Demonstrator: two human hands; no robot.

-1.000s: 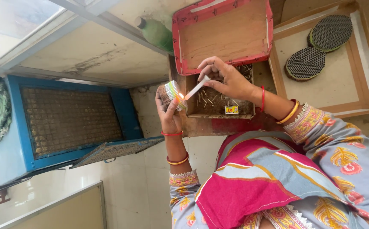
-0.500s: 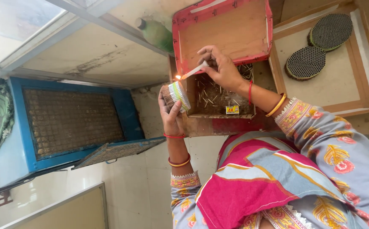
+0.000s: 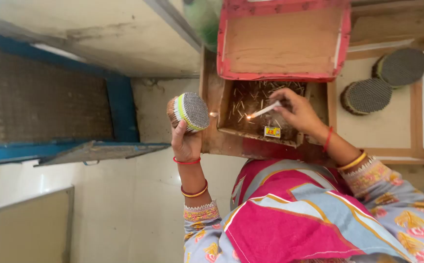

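My left hand (image 3: 185, 141) grips a round bundle of matchsticks (image 3: 188, 112) bound with a green band, its dark-tipped face turned toward the wooden tray. My right hand (image 3: 297, 111) holds a thin white stick (image 3: 265, 110) whose far end points left, over a wooden tray (image 3: 226, 104) littered with loose matchsticks. A small flame or spark (image 3: 214, 114) glows between the bundle and the tray's edge. A small yellow and red matchbox (image 3: 272, 131) lies at the tray's near rim.
A red-rimmed box (image 3: 282, 75) stands behind the tray. Two more round bundles (image 3: 399, 67) (image 3: 366, 96) lie on a framed board (image 3: 419, 126) to the right. A blue-framed mesh panel (image 3: 51, 104) leans at left. A green bottle (image 3: 203, 17) sits at top.
My right hand with the white stick has drawn away from the bundle toward the tray. The left hand has turned the bundle's dark face toward the camera. A small flame shows beside it.
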